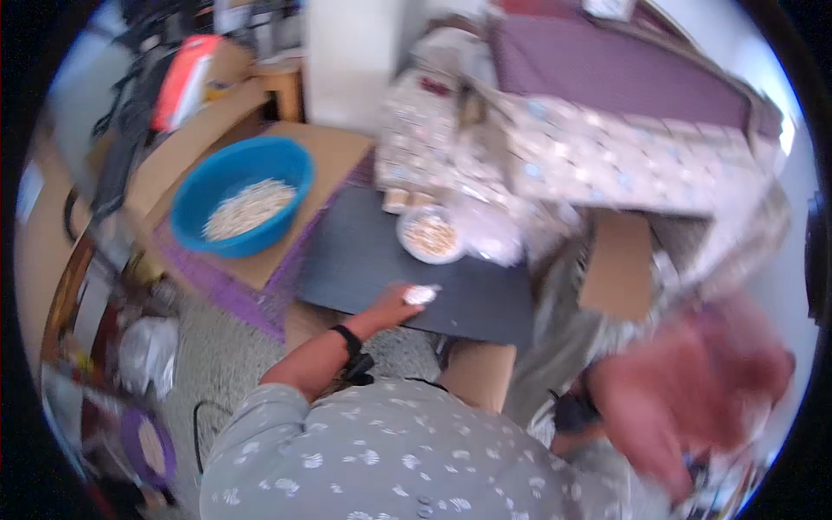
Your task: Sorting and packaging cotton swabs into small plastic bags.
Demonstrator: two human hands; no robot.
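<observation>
My left hand (397, 305), with a black band on the wrist, is closed around a small, crumpled white thing (421, 295) just over the near edge of a dark grey board (355, 251). What the white thing is, I cannot make out. Farther back on the board stands a white bowl (404, 239) with many small yellowish pieces in it. A clear plastic bag (492, 234) lies against the bowl's right side. My right hand (693, 373) is raised at the far right, large and smeared by motion, a black band at its wrist. Its fingers cannot be told apart.
On flattened cardboard (334, 146) at the left, a blue basin (186, 217) holds many thin whitish pieces. Small tan blocks (396, 200) sit behind the bowl. Patterned cloth hangs from a purple-topped bed (615, 87). A cardboard flap (617, 267) stands at the right.
</observation>
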